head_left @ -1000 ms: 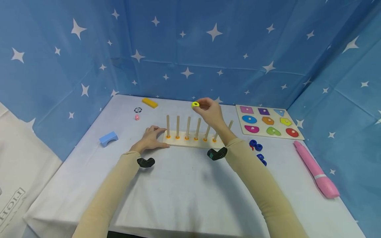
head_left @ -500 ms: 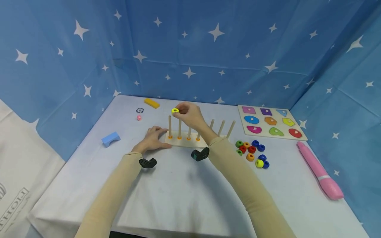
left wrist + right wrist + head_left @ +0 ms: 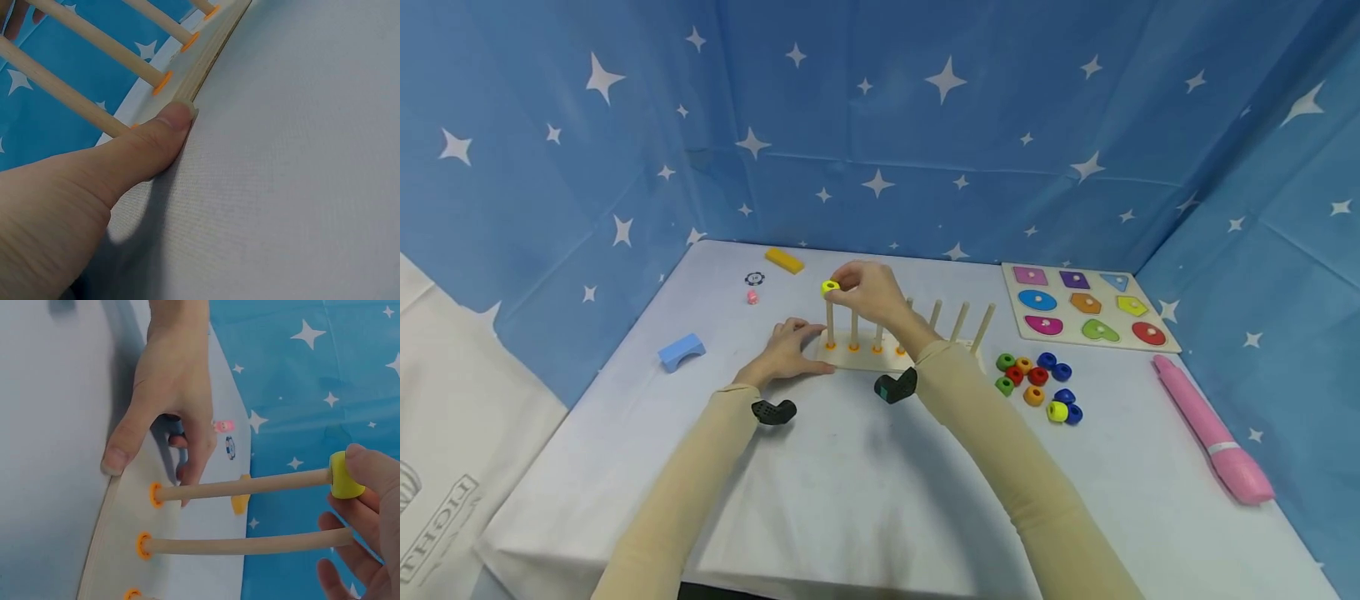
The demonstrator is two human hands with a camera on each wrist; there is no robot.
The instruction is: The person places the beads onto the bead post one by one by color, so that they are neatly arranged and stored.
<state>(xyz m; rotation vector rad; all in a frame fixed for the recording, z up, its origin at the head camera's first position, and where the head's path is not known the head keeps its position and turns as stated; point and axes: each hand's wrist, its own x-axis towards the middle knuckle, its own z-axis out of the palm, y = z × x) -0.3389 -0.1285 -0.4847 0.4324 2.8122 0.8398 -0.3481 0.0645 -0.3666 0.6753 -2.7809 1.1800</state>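
**First ring at the peg**

At the leftmost wooden peg [image 3: 830, 321], right hand [image 3: 868, 292] fingers pinch the yellow wooden ring [image 3: 829, 287] onto its tip. Left hand [image 3: 786, 350] steadies the wooden peg board [image 3: 865, 358]. Pegs bare; loose coloured rings [image 3: 1036, 383] wait on the tabletop [image 3: 865, 483].

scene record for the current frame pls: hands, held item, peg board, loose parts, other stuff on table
left hand: rests on the left end of the peg board, thumb against its edge
right hand: pinches a yellow ring
yellow ring: at the top of the leftmost peg, hole on its tip
peg board: wooden, row of upright pegs, orange collars at the bases
loose rings: green, orange, red, blue, yellow, right of the board
other: shape puzzle, pink tube, blue arch block, yellow block
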